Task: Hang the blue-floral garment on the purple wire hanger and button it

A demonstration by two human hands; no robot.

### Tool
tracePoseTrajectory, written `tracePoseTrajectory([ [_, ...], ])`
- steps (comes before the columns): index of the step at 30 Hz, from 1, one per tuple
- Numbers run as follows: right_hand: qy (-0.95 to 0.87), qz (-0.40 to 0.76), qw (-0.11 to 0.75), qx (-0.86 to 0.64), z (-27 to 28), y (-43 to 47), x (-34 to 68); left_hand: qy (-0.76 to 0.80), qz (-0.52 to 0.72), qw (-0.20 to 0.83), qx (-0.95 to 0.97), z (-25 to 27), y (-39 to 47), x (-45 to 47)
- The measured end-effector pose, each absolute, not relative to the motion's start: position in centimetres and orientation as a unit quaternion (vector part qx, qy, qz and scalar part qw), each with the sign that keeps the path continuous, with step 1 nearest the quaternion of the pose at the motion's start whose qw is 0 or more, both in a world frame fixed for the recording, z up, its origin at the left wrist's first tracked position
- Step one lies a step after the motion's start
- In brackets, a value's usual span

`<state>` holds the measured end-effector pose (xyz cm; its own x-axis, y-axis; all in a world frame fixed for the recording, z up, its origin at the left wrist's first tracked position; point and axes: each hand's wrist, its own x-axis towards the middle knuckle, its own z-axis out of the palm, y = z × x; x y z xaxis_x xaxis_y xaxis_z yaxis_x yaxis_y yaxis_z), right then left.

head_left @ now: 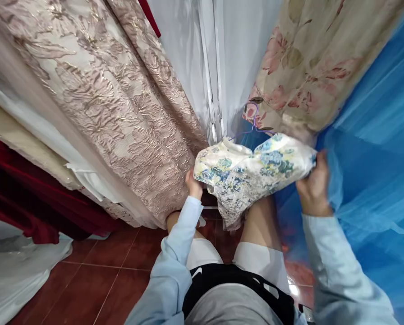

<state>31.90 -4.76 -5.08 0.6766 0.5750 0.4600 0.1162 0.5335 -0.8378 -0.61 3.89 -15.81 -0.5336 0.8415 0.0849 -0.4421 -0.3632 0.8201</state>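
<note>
Pink-gold textured brocade fabric (121,104) hangs beside my left hand (194,184), which pinches one edge of the white, blue-and-yellow floral garment (249,174) on its purple hanger (254,121), above my thighs (261,223). My right hand (313,187) pinches the opposite edge beside sheer blue fabric (374,149); even tension should limit creasing.

Garment (245,180) white, blue-yellow-green floral; hanger (254,120) purple; sleeves (339,257) pale blue; floor tiles (87,284) red-brown.

A garment (256,174) lies between the left hand (194,184) and right hand (313,187), a hanger (254,122) at its neckline. Brocade (121,104) hangs left, tulle (374,149) right, drapery (185,54) behind, between them; the tile floor (110,275) lies below everything.
</note>
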Motion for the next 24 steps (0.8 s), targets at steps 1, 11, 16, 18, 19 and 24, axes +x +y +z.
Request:
tracePoseTrajectory([
  [1, -0.342, 0.159, 0.807, -0.454, -5.7, -6.4, 30.9, 0.4, 0.802, 0.372, 0.241, -15.7, 2.6, -0.6],
  [11, -0.771, 0.14, 0.597, -0.169, -11.0, -21.4, 13.7, 0.281, 0.531, 0.588, 0.542, -4.0, -14.2, 1.1],
  [16, -0.841, 0.237, 0.463, -0.146, -10.5, -20.8, 14.7, 0.241, 0.429, 0.695, 0.525, -0.5, -13.8, -3.7],
  [18, -0.812, 0.26, 0.481, -0.203, -11.2, -20.5, 16.4, 0.237, 0.409, 0.72, 0.508, 0.5, -11.2, -5.6],
  [19, -0.789, 0.265, 0.498, -0.244, -11.7, -20.3, 17.3, 0.239, 0.398, 0.731, 0.5, 0.9, -9.5, -6.3],
  [24, -0.681, 0.256, 0.553, -0.407, -15.2, -20.2, 20.2, 0.246, 0.401, 0.763, 0.444, 2.5, 1.2, -6.7],
])
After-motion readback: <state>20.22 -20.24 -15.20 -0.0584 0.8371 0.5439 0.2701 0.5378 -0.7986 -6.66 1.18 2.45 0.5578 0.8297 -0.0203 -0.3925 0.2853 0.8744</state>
